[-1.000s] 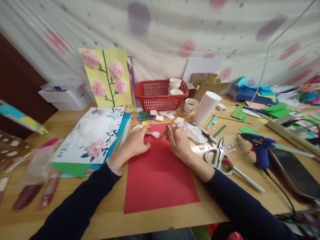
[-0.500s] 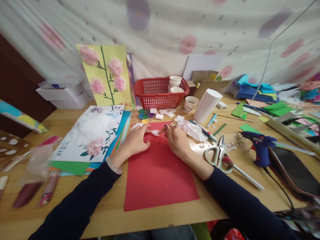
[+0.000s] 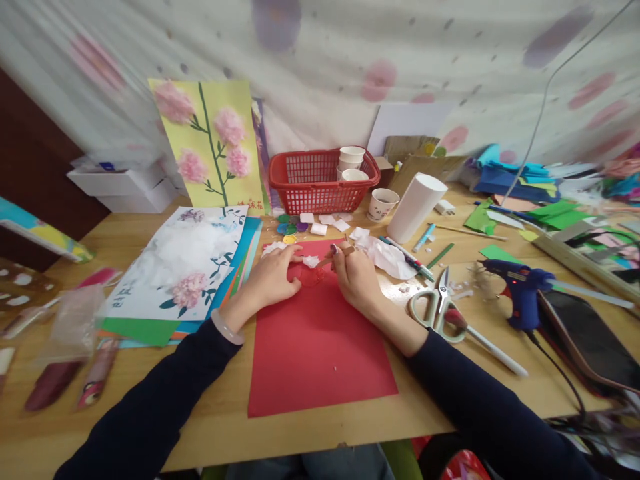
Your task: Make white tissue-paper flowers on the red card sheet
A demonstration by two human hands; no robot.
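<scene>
A red sheet of paper [image 3: 325,353] lies on the table in front of me. On its upper part rests a small white crumpled tissue piece [image 3: 311,261], just above a shiny, clear round patch [image 3: 311,276]. My left hand [image 3: 273,277] lies at the sheet's upper left edge, thumb and fingers apart, holding nothing. My right hand [image 3: 356,277] is closed in a pinch on a thin brown stick [image 3: 327,260], whose tip points down toward the round patch. More white tissue [image 3: 274,248] sits behind my left hand.
Behind stand a red basket [image 3: 323,190] with paper cups, another cup [image 3: 383,203] and a white roll [image 3: 417,207]. Scissors [image 3: 440,303], a blue glue gun [image 3: 523,293] and a phone [image 3: 590,333] lie right. Left is a flower picture [image 3: 185,267] on coloured paper.
The stick's tip has moved slightly down, away from the tissue piece and toward the round patch. My left hand has stayed nearly in place. The view has shifted slightly.
</scene>
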